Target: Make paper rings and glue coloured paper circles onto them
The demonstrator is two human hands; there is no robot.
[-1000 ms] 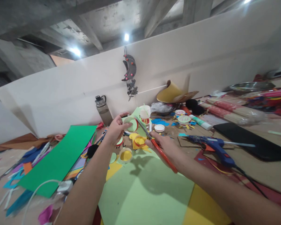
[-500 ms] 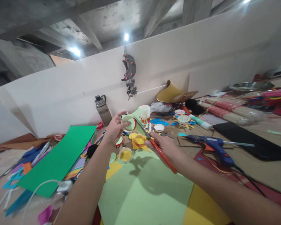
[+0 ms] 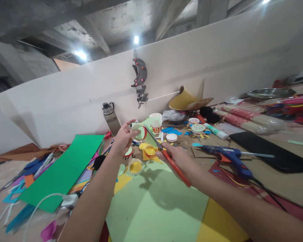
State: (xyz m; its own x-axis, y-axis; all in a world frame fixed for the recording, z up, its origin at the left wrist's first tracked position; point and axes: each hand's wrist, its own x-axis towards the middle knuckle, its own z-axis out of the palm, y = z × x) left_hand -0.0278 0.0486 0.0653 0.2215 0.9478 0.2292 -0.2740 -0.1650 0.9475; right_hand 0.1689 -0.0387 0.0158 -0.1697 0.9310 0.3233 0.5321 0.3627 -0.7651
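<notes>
My left hand (image 3: 125, 137) pinches a round, red-rimmed cup piece (image 3: 142, 133) and light green paper (image 3: 151, 123) behind it, held up above the table. My right hand (image 3: 178, 155) grips scissors (image 3: 173, 165) by their red handles. The blades point up and left, alongside the red rim and against the green paper; whether they are fully closed I cannot tell. Just behind stands a white paper cup (image 3: 156, 127) with red print. Below the hands lie a yellow-centred ring (image 3: 135, 166), a yellow round piece (image 3: 149, 152) and a large light green sheet (image 3: 156, 205).
A grey bottle (image 3: 111, 118) stands at the wall. To the left lie a green sheet (image 3: 65, 168) and a white charger (image 3: 70, 200). On the right are a blue glue gun (image 3: 236, 159), a black slab (image 3: 270, 149), decorated lids (image 3: 198, 128) and wrapped sticks (image 3: 244, 119).
</notes>
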